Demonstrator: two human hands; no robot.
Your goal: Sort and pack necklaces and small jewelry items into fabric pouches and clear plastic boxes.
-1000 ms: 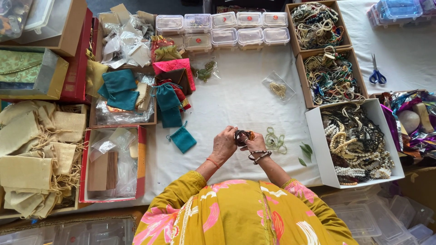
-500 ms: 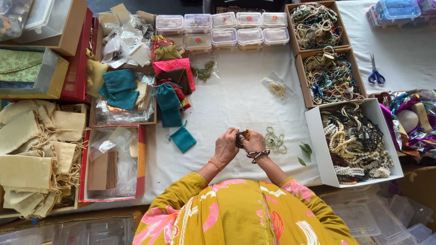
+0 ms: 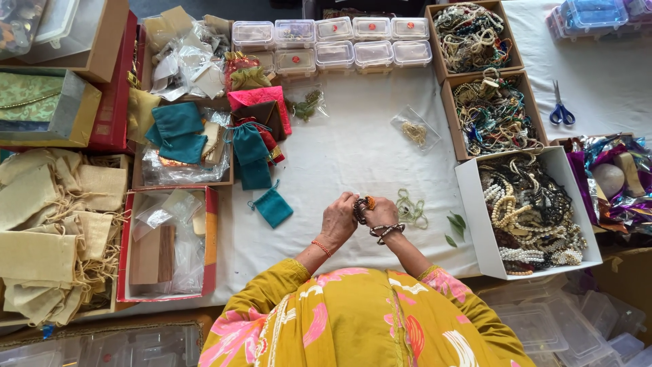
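While both hands meet above the white tablecloth (image 3: 353, 163), the left hand (image 3: 339, 221) and right hand (image 3: 382, 212) pinch a dark bead bracelet (image 3: 360, 209) between their closed fingertips, beside pale green loops (image 3: 409, 207)

Both hands met over the white-covered counter (image 3: 353, 156), left hand (image 3: 339, 221) beside right hand (image 3: 382, 212), a dark beaded bracelet (image 3: 360, 209) between them. Small teal drawstring pouch (image 3: 273, 207) lay left; pale green bead loops (image 3: 409, 208) right; white cardboard box of necklaces (image 3: 475, 217) further right.
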